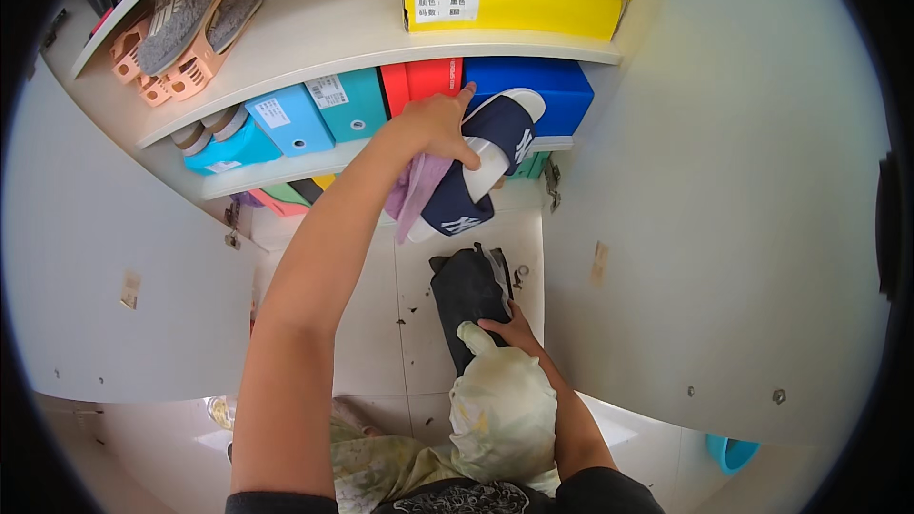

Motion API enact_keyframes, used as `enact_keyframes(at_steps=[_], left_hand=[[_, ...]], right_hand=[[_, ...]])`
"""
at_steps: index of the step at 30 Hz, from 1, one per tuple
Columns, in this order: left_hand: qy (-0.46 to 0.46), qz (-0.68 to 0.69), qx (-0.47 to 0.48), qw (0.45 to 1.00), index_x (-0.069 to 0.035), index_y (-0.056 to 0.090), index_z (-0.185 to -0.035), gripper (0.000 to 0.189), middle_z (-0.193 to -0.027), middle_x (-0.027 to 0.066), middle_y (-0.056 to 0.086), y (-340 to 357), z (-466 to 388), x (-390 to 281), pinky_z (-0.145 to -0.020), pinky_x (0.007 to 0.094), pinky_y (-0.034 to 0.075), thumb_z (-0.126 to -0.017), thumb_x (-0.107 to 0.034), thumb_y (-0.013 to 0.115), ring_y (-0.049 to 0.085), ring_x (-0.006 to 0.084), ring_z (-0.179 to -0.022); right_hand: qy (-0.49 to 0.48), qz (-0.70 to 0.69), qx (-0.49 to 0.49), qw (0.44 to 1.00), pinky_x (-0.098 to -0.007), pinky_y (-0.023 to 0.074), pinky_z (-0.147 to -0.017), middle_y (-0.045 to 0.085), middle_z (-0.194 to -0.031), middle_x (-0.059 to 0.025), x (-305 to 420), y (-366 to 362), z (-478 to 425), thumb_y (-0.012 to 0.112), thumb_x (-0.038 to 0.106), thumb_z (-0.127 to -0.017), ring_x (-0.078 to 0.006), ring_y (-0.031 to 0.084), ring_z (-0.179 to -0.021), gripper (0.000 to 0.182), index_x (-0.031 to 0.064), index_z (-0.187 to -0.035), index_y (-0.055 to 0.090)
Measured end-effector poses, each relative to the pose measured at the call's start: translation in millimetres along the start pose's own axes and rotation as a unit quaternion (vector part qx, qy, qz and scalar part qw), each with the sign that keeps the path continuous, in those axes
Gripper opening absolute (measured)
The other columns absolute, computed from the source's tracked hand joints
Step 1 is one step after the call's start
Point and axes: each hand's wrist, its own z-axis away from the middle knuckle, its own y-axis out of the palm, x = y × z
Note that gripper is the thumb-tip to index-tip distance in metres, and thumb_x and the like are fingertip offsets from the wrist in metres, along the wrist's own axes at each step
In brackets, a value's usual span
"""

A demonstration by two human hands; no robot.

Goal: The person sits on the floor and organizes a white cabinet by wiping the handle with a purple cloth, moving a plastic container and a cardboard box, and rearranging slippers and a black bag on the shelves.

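My left hand [439, 125] reaches to the middle shelf, thumb and fingers around a pair of navy slide sandals [503, 118] with white soles and white lettering on the straps. A fuzzy purple slipper [418, 189] is pressed beside them, partly behind my wrist. Lower down, near my knee, my right hand [515, 332] grips a black bag [468, 300] by its right side; part of the bag is hidden by my patterned trouser leg [503, 407].
Blue [564, 96], red [421, 78], teal [350, 107] and light-blue shoe boxes stand along the shelf. Above are a yellow box [514, 3] and grey fuzzy slippers [186, 21]. Open cabinet doors [714, 228] flank me. A blue basin [732, 453] sits at lower right.
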Motion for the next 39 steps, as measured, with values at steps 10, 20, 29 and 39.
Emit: enact_keyframes(at_steps=[10, 20, 29, 39], left_hand=[[-0.005, 0.161, 0.037, 0.986, 0.001, 0.019, -0.146, 0.121, -0.135, 0.0276, 0.044, -5, -1, 5, -0.101, 0.0302, 0.038, -0.049, -0.044, 0.077, 0.047, 0.0348, -0.123], [-0.018, 0.097, 0.001, 0.995, -0.007, 0.019, -0.148, 0.117, -0.127, 0.0288, 0.051, 2, -9, 23, -0.103, 0.0360, 0.036, -0.062, -0.068, 0.070, 0.048, 0.0378, -0.122], [-0.020, -0.104, -0.041, 0.993, -0.019, 0.013, -0.150, 0.085, -0.094, 0.0215, 0.065, 20, 0, 8, -0.076, 0.0428, 0.052, -0.083, -0.027, 0.063, 0.064, 0.0349, -0.085], [0.008, -0.084, -0.110, 0.990, -0.016, 0.007, -0.150, 0.095, -0.078, 0.0168, 0.064, 43, -1, 19, -0.070, 0.0421, 0.053, -0.075, -0.013, 0.065, 0.064, 0.0323, -0.077]], right_hand=[[-0.243, -0.479, 0.231, 0.811, -0.0451, 0.0315, -0.107, 0.042, -0.139, -0.0051, 158, 14, -27, 0.060, 0.045, -0.089, -0.0214, 0.041, -0.128, 0.075, 0.0104, -0.144, 0.023], [-0.217, -0.530, 0.042, 0.819, -0.0362, 0.0480, -0.093, 0.062, -0.108, -0.0042, 189, 20, 12, 0.067, 0.016, -0.084, -0.0183, 0.060, -0.102, 0.039, 0.0073, -0.119, 0.052], [-0.172, -0.310, -0.102, 0.929, -0.0321, 0.0529, -0.071, 0.066, -0.097, -0.0134, 250, -55, 30, 0.077, 0.014, -0.071, -0.0198, 0.066, -0.081, 0.044, -0.0041, -0.107, 0.059], [-0.150, -0.168, 0.001, 0.974, -0.0348, 0.0544, -0.068, 0.067, -0.094, -0.0158, 337, -109, -29, 0.078, 0.015, -0.068, -0.0250, 0.067, -0.077, 0.042, -0.0049, -0.101, 0.062]])
